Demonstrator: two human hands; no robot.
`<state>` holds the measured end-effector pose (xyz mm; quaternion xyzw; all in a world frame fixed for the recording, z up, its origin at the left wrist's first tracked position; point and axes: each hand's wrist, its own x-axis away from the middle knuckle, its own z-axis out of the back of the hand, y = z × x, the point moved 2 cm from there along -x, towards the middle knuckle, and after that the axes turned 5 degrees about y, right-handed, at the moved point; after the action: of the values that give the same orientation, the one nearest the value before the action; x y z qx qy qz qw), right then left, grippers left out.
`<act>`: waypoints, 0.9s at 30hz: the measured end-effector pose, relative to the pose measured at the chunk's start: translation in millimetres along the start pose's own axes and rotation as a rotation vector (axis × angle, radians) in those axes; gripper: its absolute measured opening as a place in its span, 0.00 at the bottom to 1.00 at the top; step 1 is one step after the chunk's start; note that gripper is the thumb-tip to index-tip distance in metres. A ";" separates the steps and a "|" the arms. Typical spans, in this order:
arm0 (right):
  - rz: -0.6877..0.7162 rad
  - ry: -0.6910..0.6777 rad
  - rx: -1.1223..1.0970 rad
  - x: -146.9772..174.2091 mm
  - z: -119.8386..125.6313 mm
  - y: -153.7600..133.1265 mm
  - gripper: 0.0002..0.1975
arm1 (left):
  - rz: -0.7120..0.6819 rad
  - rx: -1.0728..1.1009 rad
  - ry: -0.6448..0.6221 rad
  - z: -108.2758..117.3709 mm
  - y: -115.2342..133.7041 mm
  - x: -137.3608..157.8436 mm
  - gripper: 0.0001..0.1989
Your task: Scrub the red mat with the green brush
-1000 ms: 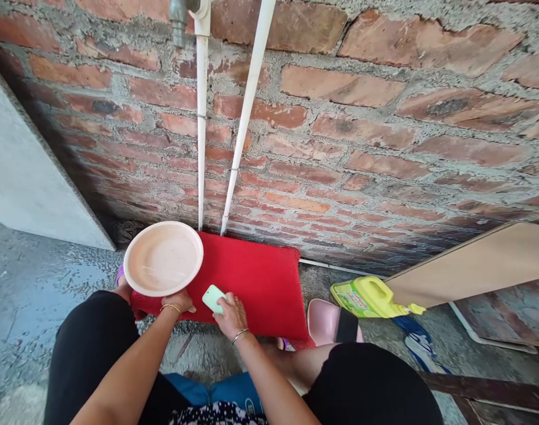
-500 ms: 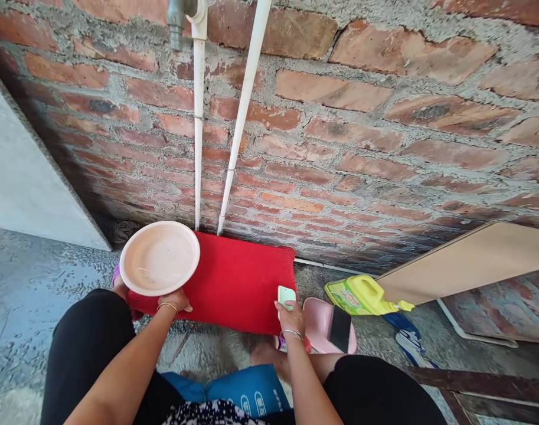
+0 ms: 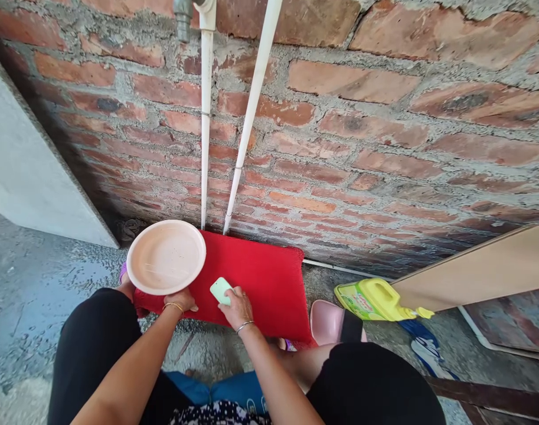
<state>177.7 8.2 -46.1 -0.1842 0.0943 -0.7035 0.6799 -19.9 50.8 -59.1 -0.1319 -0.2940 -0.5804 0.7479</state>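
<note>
Over the red cloth by the rough brick wall, the right hand pinches a pale green block. The left hand is by the pink bowl; I can't tell its grip. The gray floor looks wet

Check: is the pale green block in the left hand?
No, the right hand holds the pale green block, while the left hand is at the near edge of the basin.
</note>
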 end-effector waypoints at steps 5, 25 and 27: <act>-0.358 0.189 -0.058 8.1 32.1 104.5 0.14 | -0.002 -0.088 -0.020 5.7 2.3 2.6 0.42; 0.041 0.031 -0.053 -1.9 1.7 -5.0 0.13 | -0.003 -0.052 0.017 -6.2 -3.7 -5.4 0.45; 0.036 0.013 -0.043 -3.4 0.6 -2.2 0.13 | 0.007 -0.054 -0.006 -6.5 -3.0 -5.6 0.45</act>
<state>175.9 11.7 -45.1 -0.1923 0.1170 -0.6903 0.6876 -21.7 50.9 -67.9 -0.1546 -0.2798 -0.5852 0.7452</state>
